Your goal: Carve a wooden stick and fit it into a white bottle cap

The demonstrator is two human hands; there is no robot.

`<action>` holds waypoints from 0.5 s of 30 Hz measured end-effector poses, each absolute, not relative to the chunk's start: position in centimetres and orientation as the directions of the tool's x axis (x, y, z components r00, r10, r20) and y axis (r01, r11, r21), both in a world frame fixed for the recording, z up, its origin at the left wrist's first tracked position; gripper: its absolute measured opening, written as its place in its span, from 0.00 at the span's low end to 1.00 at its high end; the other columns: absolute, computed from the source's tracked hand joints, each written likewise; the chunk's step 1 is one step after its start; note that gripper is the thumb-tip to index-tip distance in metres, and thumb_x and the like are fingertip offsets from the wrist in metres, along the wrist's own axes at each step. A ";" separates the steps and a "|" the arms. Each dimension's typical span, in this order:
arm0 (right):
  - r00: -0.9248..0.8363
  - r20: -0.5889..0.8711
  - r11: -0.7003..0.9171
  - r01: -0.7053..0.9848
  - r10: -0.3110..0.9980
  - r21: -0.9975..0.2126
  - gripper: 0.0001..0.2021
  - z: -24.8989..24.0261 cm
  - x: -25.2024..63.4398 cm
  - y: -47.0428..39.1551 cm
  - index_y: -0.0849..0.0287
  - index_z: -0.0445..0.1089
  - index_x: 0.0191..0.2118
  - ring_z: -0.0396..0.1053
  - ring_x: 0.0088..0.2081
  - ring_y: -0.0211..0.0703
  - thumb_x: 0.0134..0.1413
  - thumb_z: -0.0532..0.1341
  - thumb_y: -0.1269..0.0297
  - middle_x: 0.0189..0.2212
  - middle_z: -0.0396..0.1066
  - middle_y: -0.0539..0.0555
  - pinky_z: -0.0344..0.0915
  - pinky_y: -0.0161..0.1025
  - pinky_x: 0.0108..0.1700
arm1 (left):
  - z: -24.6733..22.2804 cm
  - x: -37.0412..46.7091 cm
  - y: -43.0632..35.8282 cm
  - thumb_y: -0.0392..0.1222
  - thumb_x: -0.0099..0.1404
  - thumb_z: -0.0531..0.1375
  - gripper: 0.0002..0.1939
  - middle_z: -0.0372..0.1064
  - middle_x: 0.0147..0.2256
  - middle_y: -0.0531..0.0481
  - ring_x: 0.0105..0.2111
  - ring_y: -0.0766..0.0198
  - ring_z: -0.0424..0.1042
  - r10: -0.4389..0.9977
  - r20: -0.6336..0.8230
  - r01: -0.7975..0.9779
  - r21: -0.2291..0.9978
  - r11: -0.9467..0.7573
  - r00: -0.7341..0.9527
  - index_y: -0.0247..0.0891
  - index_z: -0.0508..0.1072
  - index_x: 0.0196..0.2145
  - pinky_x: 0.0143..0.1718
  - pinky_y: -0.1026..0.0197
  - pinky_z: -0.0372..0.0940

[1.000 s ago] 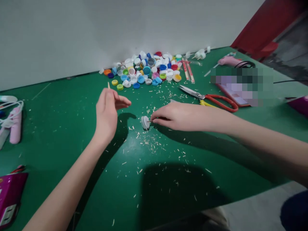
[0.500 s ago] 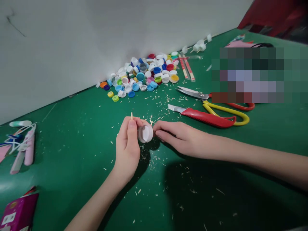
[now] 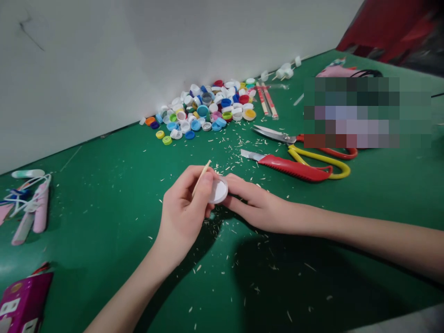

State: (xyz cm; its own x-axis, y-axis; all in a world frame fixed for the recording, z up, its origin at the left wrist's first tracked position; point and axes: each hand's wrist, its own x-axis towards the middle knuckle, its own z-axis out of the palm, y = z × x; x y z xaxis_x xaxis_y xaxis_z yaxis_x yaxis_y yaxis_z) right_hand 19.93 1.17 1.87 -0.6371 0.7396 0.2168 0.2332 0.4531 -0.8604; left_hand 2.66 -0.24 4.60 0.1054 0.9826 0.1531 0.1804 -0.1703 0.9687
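Observation:
My left hand (image 3: 185,203) is closed around a thin wooden stick (image 3: 201,178), whose pale tip pokes up past the thumb, leaning right. Between my two hands is a white bottle cap (image 3: 219,190), its hollow side turned toward me. The fingertips of my right hand (image 3: 255,203) pinch the cap's right edge. My left fingers lie against its other side, partly hiding it. Just beyond my right hand lie a red utility knife (image 3: 294,167) with its blade out and large scissors (image 3: 321,159) with red and yellow handles.
A heap of coloured bottle caps (image 3: 204,106) lies against the wall. Wrapped chopsticks (image 3: 268,101) and white caps on sticks (image 3: 285,71) are to its right. Wood shavings litter the green table (image 3: 114,222). A pink glue gun (image 3: 41,208) and purple box (image 3: 26,303) sit at left.
The stick in my left hand has gone from upright to leaning right. My left hand has turned and moved right, closer to my right hand, and the cap has shifted slightly right.

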 end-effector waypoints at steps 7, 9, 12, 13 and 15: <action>-0.550 0.172 0.353 0.243 0.817 -0.903 0.11 1.5 19.9 1.0 0.57 0.65 0.39 0.65 0.41 0.39 0.66 0.49 0.58 0.38 0.68 0.52 0.64 0.40 0.48 | 4.8 2.8 -0.5 0.53 0.68 0.55 0.14 0.74 0.32 0.51 0.20 0.70 0.66 0.979 0.173 0.152 0.970 -0.188 0.103 0.43 0.73 0.33 0.18 0.63 0.62; -0.557 0.165 0.344 0.234 0.814 -0.909 0.11 1.6 20.0 1.0 0.57 0.64 0.39 0.65 0.41 0.39 0.66 0.49 0.59 0.38 0.68 0.52 0.65 0.39 0.48 | 4.8 3.0 -0.5 0.53 0.68 0.55 0.14 0.74 0.33 0.50 0.20 0.71 0.66 0.983 0.154 0.116 0.979 -0.166 0.102 0.42 0.72 0.32 0.18 0.64 0.62; -0.573 0.168 0.341 0.209 0.802 -0.916 0.10 1.6 20.0 1.0 0.57 0.64 0.40 0.65 0.40 0.37 0.66 0.49 0.60 0.37 0.69 0.52 0.65 0.38 0.46 | 4.7 3.1 -0.3 0.54 0.67 0.55 0.16 0.74 0.33 0.49 0.21 0.72 0.66 0.995 0.081 0.017 0.996 -0.082 0.063 0.39 0.71 0.32 0.19 0.66 0.62; -0.575 0.166 0.338 0.206 0.801 -0.918 0.10 1.6 20.0 1.0 0.57 0.64 0.40 0.65 0.39 0.37 0.66 0.49 0.60 0.37 0.69 0.52 0.65 0.38 0.46 | 4.6 3.2 -0.2 0.55 0.67 0.55 0.16 0.73 0.33 0.49 0.21 0.72 0.65 0.998 0.048 -0.024 0.999 -0.047 0.044 0.39 0.70 0.32 0.20 0.67 0.62; -0.564 0.157 0.328 0.217 0.811 -0.919 0.09 1.6 19.9 1.0 0.57 0.65 0.40 0.66 0.38 0.37 0.66 0.50 0.60 0.37 0.69 0.52 0.65 0.37 0.44 | 4.4 3.3 0.1 0.54 0.67 0.55 0.16 0.73 0.32 0.50 0.21 0.74 0.63 1.000 -0.019 -0.104 0.994 0.020 0.014 0.38 0.69 0.32 0.20 0.68 0.61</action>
State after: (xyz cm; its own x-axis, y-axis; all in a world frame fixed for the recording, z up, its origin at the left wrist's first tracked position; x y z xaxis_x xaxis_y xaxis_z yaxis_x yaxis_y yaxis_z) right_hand 19.89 1.01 1.65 -0.5636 0.8111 0.1566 0.2173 0.3285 -0.9192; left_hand 3.27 0.07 4.43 0.0142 0.9997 -0.0188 -0.1037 0.0202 0.9944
